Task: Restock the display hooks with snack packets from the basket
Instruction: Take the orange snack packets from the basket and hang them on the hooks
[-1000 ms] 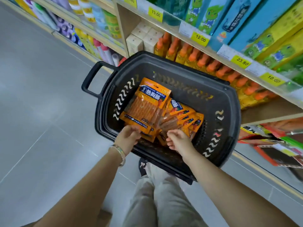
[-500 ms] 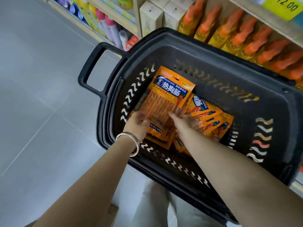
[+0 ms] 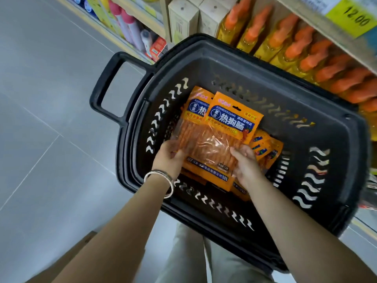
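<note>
Orange snack packets (image 3: 230,127) with blue labels and clear windows showing thin orange sticks sit fanned in a small stack inside the black plastic basket (image 3: 336,139), tilted up toward the camera. The left hand (image 3: 169,156), with a silver bangle (image 3: 163,178) at the wrist, grips the lower left edge of the stack, thumb on the front and fingers curled behind. The right hand (image 3: 244,164) grips the lower right corner in the same way, fingers wrapped round the edge. More loose packets (image 3: 267,148) of the same orange lie on the basket bottom, under and to the right of the held ones. The basket's loop handle (image 3: 106,88) points to the left over the grey tiled floor (image 3: 51,119). Just beyond the far rim, a shelf carries yellow bottles (image 3: 285,43) with orange caps, pale boxes (image 3: 183,19) beside them, and above, a yellow price tag (image 3: 355,17) reading 12.00.
</note>
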Demonstrator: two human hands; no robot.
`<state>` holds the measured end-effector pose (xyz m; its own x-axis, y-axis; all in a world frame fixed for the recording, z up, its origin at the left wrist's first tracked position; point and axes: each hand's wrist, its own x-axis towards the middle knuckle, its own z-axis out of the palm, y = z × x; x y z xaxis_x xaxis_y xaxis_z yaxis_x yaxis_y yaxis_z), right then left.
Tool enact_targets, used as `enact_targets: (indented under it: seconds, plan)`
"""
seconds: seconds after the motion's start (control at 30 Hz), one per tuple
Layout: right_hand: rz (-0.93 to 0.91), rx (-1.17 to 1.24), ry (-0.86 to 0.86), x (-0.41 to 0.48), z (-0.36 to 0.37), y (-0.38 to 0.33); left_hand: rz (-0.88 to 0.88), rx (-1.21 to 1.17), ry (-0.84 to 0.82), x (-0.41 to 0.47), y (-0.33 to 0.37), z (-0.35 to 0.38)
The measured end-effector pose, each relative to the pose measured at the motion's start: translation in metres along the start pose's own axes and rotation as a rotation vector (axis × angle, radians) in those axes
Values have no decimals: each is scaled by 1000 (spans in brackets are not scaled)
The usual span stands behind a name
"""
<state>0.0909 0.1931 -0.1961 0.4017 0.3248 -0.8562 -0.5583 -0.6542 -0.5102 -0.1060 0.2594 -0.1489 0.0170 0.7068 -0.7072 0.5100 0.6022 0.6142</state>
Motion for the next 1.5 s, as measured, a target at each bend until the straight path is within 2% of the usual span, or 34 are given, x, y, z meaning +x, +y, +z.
enact_targets:
  seconds: [0.1, 0.2, 0.23, 0.3, 0.33, 0.4, 0.47, 0.53, 0.67, 0.73, 0.9, 1.03, 1.2, 1.27, 1.4, 1.5]
  plan:
    - [26, 67, -224, -17, -20, -8, -106, 0, -70, 3, 12, -8]
    - [35, -71, -439, -31, -13, -8, -151, -25, -258, 5, 32, -18]
    - [46, -120, -495, -34, -7, -7, -115, -10, -265, 5, 37, -20]
    - [55, -192, -538, -36, 7, -7, -29, 34, -181, 6, 39, -28]
    - [40, -205, -495, -35, 14, -9, 7, 60, -114, 6, 39, -34]
    - [-16, -206, -290, -21, 23, -11, 43, 94, -11, 3, 35, -47]
    - [-58, -227, -63, -2, 29, -11, 37, 135, 51, -1, 29, -55]
    - [-59, -317, 54, 20, 37, -5, 57, 185, 92, -5, 24, -55]
    - [34, -363, 77, 49, 60, 3, 126, 205, 192, -7, 22, -51]
    - [62, -395, 78, 54, 66, 7, 117, 190, 189, -6, 21, -51]
    - [-33, -483, 69, 51, 53, 17, 116, 181, 192, -5, 21, -50]
    - [32, -320, 146, 45, 26, 25, 116, 163, 185, -6, 23, -48]
    - [239, -325, 129, 41, 21, 27, 122, 194, 208, -5, 19, -46]
    - [277, -212, 108, 43, 23, 32, 133, 218, 227, -5, 15, -45]
    - [207, -20, 118, 35, 20, 39, 126, 154, 217, -4, 16, -42]
    - [140, 144, 206, 10, 4, 33, 52, -101, 172, -11, 22, -34]
